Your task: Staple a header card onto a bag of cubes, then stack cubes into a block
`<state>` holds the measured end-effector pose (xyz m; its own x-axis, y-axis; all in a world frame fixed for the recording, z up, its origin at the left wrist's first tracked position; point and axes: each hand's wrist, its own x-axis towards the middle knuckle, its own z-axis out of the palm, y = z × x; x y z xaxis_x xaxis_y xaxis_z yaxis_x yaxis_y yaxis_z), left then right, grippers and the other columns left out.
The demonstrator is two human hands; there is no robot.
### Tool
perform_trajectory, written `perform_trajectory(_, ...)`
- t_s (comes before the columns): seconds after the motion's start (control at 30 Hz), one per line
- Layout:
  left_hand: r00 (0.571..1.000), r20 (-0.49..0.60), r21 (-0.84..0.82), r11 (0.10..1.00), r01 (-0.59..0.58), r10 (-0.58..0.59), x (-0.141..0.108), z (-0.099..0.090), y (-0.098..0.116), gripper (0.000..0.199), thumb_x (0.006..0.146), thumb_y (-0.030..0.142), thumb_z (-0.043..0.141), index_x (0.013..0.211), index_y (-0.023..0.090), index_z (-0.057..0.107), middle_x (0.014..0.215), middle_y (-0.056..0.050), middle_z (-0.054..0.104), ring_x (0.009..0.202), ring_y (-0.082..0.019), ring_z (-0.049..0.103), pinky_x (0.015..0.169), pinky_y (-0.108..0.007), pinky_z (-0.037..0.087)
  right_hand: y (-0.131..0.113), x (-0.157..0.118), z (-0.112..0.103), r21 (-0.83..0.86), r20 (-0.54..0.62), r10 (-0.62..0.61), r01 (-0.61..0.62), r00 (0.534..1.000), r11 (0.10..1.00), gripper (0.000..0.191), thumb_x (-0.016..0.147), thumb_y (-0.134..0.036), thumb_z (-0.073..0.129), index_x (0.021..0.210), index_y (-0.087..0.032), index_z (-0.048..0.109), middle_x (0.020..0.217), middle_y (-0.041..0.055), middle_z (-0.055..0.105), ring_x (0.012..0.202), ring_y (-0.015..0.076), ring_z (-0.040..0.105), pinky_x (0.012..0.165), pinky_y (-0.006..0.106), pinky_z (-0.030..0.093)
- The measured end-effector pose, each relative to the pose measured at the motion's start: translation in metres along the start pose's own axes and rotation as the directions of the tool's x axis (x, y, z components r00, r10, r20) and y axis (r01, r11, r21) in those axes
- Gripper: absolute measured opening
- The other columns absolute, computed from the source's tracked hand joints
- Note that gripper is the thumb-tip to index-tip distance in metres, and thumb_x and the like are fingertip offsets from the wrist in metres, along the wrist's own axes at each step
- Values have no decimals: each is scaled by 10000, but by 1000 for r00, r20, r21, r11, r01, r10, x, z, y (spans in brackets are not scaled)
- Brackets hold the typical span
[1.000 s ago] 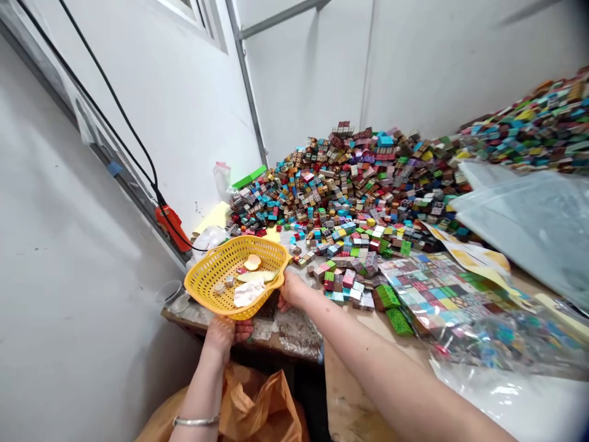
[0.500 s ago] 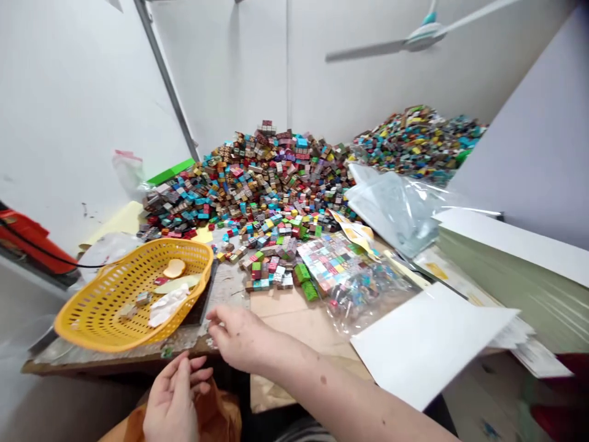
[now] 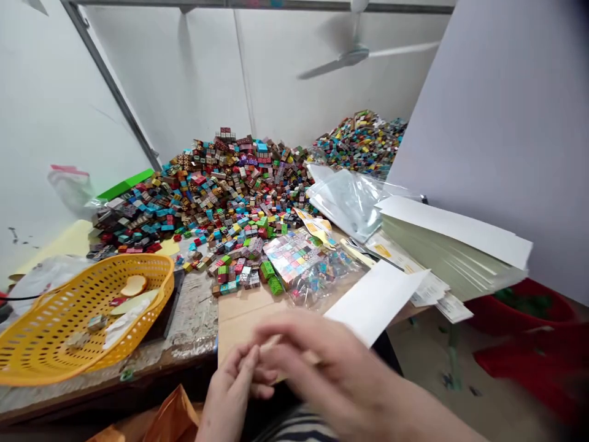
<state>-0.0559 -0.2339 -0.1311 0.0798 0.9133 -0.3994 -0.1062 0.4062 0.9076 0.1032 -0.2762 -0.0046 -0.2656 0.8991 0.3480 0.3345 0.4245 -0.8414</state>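
My left hand (image 3: 234, 387) is in front of my body at the table's near edge, its thumb and fingers closed together at the tips. Whatever lies between them, if anything, is too small to make out. Close against it comes my right hand (image 3: 317, 356), blurred by motion, its fingers curved over toward the left fingertips. Beyond the hands is a brown board (image 3: 239, 313). On the board's far part lie a clear bag of small colourful pieces (image 3: 317, 279), a printed sheet with coloured squares (image 3: 289, 250) and green blocks (image 3: 272, 279).
A large heap of small printed blocks (image 3: 230, 184) rises against the wall, with another heap (image 3: 363, 141) at back right. To the left sits a yellow basket (image 3: 159, 307) holding scraps. White sheets (image 3: 377, 301), a plastic bag (image 3: 347, 199) and a paper stack (image 3: 451, 239) lie right.
My view has turned to the right, so the basket and heaps sit farther left. My right hand has drawn back from beside the basket, and both hands have come together.
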Motion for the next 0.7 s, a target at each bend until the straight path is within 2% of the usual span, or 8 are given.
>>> perform_trajectory(0.03, 998, 50, -12, 999, 32, -32, -1, 7, -1, 402, 677, 400, 708, 944, 125, 588, 882, -80, 643, 711, -196, 636, 601, -307, 540, 9, -21, -18, -9, -83, 139, -140, 987, 990, 240, 898, -269, 399, 1015, -204, 598, 899, 30, 668, 815, 115, 608, 748, 187, 474)
perform_trajectory(0.07, 994, 93, -24, 998, 66, -64, -2, 14, 0, 436, 649, 415, 726, 938, 123, 582, 860, -84, 647, 693, -198, 640, 597, -306, 545, 21, -41, -35, 4, -176, 288, -292, 941, 956, 250, 901, -314, 392, 1021, -210, 586, 846, 30, 663, 765, 123, 611, 711, 202, 485)
perform_trajectory(0.17, 978, 171, -50, 990, 134, -124, 4, 38, 4, 398, 708, 422, 678, 939, 118, 565, 891, -105, 642, 739, -182, 649, 684, -295, 549, 61, -98, -68, 226, -436, 593, -556, 677, 800, 347, 848, -500, 428, 947, -194, 559, 740, 39, 636, 628, 150, 605, 604, 252, 511)
perform_trajectory(0.27, 966, 215, -52, 987, 155, -141, 16, 63, 10, 346, 757, 430, 627, 873, 109, 569, 894, -119, 636, 739, -165, 649, 705, -280, 547, 92, -129, -76, 526, -451, 773, -568, 445, 633, 458, 677, -586, 608, 906, -197, 528, 836, 66, 627, 575, 173, 604, 486, 287, 509)
perform_trajectory(0.33, 962, 220, -59, 982, 178, -161, 24, 79, 12, 371, 753, 464, 617, 833, 105, 559, 850, -116, 635, 666, -150, 643, 656, -276, 555, 104, -132, -72, 663, -416, 835, -509, 359, 549, 545, 585, -564, 698, 953, -209, 509, 894, 78, 626, 566, 186, 615, 434, 293, 496)
perform_trajectory(0.4, 962, 205, -78, 977, 200, -181, 30, 92, 13, 387, 744, 483, 617, 809, 108, 544, 809, -110, 636, 611, -141, 635, 601, -265, 557, 109, -126, -67, 739, -373, 861, -450, 347, 502, 576, 591, -518, 720, 1028, -221, 490, 983, 93, 620, 584, 188, 627, 434, 296, 497)
perform_trajectory(0.57, 978, 144, -151, 974, 170, -148, 42, 109, 11, 231, 757, 311, 659, 743, 117, 534, 689, -60, 626, 547, -108, 609, 528, -208, 541, 119, -107, -69, 794, -231, 836, -399, 498, 457, 474, 724, -460, 647, 1077, -186, 490, 1047, 92, 583, 708, 182, 627, 553, 296, 520)
perform_trajectory(0.7, 983, 128, -158, 976, 150, -130, 44, 107, 15, 183, 754, 221, 662, 685, 115, 530, 604, -37, 604, 442, -70, 549, 430, -154, 486, 128, -98, -73, 770, -197, 820, -433, 538, 469, 458, 787, -452, 583, 1124, -172, 447, 974, 82, 585, 742, 185, 619, 550, 280, 511)
